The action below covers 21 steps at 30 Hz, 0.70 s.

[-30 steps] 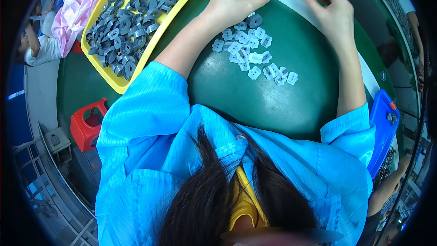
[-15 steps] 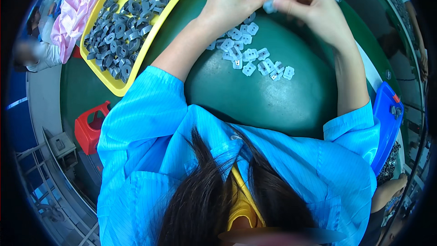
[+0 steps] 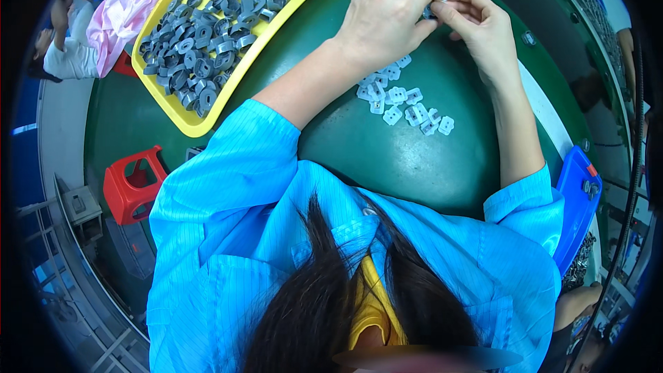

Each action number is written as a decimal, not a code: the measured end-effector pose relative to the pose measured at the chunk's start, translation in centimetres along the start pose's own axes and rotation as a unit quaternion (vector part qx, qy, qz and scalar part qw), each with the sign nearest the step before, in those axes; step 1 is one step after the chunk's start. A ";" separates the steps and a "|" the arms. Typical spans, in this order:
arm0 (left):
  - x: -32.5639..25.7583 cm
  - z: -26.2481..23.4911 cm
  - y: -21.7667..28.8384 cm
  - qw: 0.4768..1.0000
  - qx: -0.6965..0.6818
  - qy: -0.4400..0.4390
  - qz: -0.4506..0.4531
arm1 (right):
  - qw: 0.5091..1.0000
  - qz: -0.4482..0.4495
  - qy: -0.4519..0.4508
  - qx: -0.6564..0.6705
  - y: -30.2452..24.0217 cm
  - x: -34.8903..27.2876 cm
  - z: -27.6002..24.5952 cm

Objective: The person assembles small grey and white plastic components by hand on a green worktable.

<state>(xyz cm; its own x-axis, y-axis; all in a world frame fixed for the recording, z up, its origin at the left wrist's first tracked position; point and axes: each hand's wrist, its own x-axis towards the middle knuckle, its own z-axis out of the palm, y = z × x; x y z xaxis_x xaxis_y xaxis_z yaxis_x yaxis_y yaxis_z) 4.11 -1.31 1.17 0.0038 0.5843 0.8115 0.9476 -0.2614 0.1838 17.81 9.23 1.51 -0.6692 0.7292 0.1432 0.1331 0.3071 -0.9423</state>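
Observation:
My left hand (image 3: 388, 14) and my right hand (image 3: 483, 31) meet at the far side of the green work surface (image 3: 407, 166), fingertips closed around one small dark grey housing (image 3: 429, 11). Most of that housing is hidden by the fingers. The right thumb and forefinger press against it; whether a pale clear plastic piece is still between them is hidden. Several such pale plastic pieces (image 3: 395, 95) lie loose on the surface, nearer to me than the hands. To the left, a yellow tray (image 3: 190, 126) holds a heap of dark grey oval housings (image 3: 200, 52).
A blue tray (image 3: 570, 197) sits at the right with small metal parts (image 3: 580, 259) beside it. A red stool (image 3: 119, 190) stands at the lower left. Pink cloth (image 3: 128, 10) and another person's sleeve (image 3: 72, 59) are beyond the yellow tray.
My hands have come together on the housing, the left turning over so its back shows. The right hand's pale plastic piece is now out of sight. The whole view has shifted slightly.

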 end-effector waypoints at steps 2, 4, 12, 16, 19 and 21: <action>-0.1 0.2 0.2 1.000 -0.013 0.002 0.004 | 0.994 0.052 -0.026 0.093 -0.1 0.0 -0.3; -0.2 0.3 0.2 1.000 -0.021 0.002 0.007 | 0.987 0.034 -0.113 0.107 0.2 0.2 -0.9; -0.9 1.1 -1.0 0.991 -0.118 -0.062 0.021 | 0.964 0.089 -0.236 0.086 -1.0 0.5 -3.2; -0.8 1.8 -0.7 0.990 -0.131 -0.040 -0.022 | 0.986 0.043 -0.150 0.051 -1.2 -0.1 -1.9; -0.9 1.6 -0.2 0.987 -0.149 -0.017 -0.059 | 0.970 0.055 -0.111 0.208 -0.9 0.0 -1.3; -0.6 0.9 -0.3 0.984 -0.166 -0.001 -0.070 | 0.961 0.067 -0.115 0.242 0.1 0.5 -1.2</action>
<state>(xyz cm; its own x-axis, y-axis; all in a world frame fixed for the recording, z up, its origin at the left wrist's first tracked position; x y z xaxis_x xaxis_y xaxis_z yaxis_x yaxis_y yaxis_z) 4.06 -0.88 0.11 -0.1178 0.6343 0.7640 0.7828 -0.4141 0.4645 18.35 10.31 1.88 -0.8213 0.5704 -0.0081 -0.0890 -0.1422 -0.9858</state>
